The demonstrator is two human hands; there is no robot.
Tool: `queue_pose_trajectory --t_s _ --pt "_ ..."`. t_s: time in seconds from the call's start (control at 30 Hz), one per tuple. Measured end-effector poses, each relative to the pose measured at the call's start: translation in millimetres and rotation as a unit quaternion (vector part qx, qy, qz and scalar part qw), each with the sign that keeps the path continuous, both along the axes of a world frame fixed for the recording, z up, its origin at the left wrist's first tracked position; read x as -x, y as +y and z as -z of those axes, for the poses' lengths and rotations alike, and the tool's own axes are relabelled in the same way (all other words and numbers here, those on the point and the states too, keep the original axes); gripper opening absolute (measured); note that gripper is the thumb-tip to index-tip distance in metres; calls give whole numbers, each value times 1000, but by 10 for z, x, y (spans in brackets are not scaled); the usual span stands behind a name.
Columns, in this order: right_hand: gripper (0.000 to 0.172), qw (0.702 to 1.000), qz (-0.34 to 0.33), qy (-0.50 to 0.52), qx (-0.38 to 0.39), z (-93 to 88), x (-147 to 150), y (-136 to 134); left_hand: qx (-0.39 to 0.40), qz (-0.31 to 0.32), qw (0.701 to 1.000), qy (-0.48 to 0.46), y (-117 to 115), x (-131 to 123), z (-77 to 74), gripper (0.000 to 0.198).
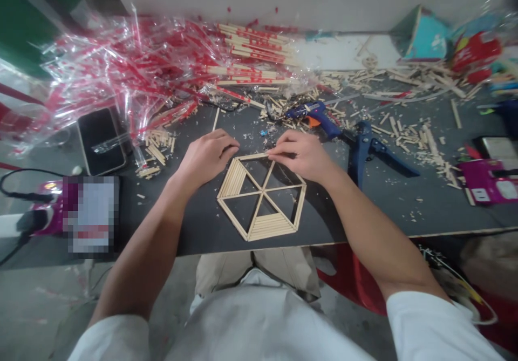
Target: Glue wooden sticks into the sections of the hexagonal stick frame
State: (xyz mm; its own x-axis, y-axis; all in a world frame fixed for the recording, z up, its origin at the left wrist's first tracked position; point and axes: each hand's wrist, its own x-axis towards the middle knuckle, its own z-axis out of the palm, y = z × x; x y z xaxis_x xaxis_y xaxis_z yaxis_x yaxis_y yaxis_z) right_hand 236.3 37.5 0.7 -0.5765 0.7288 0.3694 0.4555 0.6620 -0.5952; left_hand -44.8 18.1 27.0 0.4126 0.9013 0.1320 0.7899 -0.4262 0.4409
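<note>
A hexagonal frame of thin wooden sticks lies flat near the table's front edge, with spokes meeting at its centre. Rows of sticks fill part of its upper-left and bottom sections; the other sections show the dark tabletop. My right hand pinches a wooden stick along the frame's far side, near the top right corner. Over the upper-left corner hovers my left hand, its fingers curled together; whatever may be between them is hidden. Just beyond it lies a single stick.
A blue glue gun and a blue hand cutter lie right of centre. Plastic wrappers, stick bundles and cut pieces cover the back. A phone and purple power strips sit toward the sides.
</note>
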Motion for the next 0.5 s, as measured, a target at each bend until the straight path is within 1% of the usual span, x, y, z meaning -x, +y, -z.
queue_pose_trajectory --t_s 0.23,0.4,0.5 --pt "21 1000 12 -16 -6 8 25 -15 0 21 999 -41 10 -13 33 31" --pt "16 1000 14 -22 -7 -16 39 -35 14 31 997 -70 9 -39 47 29" --pt "12 1000 0 -24 -12 -40 52 -42 30 41 997 -66 -2 -63 35 28"
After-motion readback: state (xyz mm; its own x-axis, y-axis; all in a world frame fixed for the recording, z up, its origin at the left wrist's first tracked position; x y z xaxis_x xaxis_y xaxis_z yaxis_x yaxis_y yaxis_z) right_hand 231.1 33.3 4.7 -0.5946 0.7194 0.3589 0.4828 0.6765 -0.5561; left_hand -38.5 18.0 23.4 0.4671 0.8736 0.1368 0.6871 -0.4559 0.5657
